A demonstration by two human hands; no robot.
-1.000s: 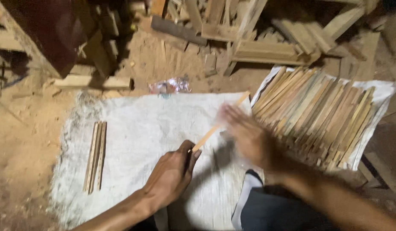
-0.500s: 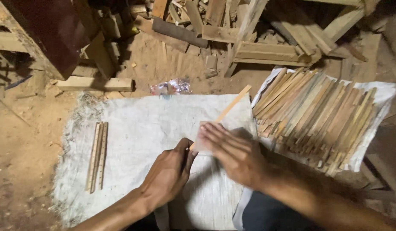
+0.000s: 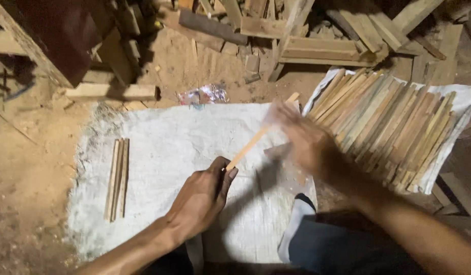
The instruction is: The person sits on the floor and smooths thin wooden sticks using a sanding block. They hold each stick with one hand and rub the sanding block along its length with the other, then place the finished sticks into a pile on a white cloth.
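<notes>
Item: one thin wooden strip (image 3: 256,140), pale, lying low over the white woven sheet (image 3: 164,137) spread on the sandy floor. Long axis runs diagonally — near end at centre, far end pointing up and right toward the stack.

Left hand (image 3: 202,196): your grip is closed on the strip's near end, thumb and fingers pinched around it.

Right hand (image 3: 301,142): blurred with motion, passing over the strip's far half; whether your fingers are closed on the wood or laid flat along it, the blur does not let you tell.

Step in hand, as judged: working or smoothing the strip along its length while the left steadies it. The next stroke calls for a firm hold at the near end so the strip stays on its diagonal.

Left of you: small bundle of strips (image 3: 117,178), lying near-to-far on the sheet's edge.

Right: large stack of strips (image 3: 388,122) — on a second white sack.

Far: scrap timber pile (image 3: 317,35), crumpled wrapper (image 3: 202,95).
</notes>
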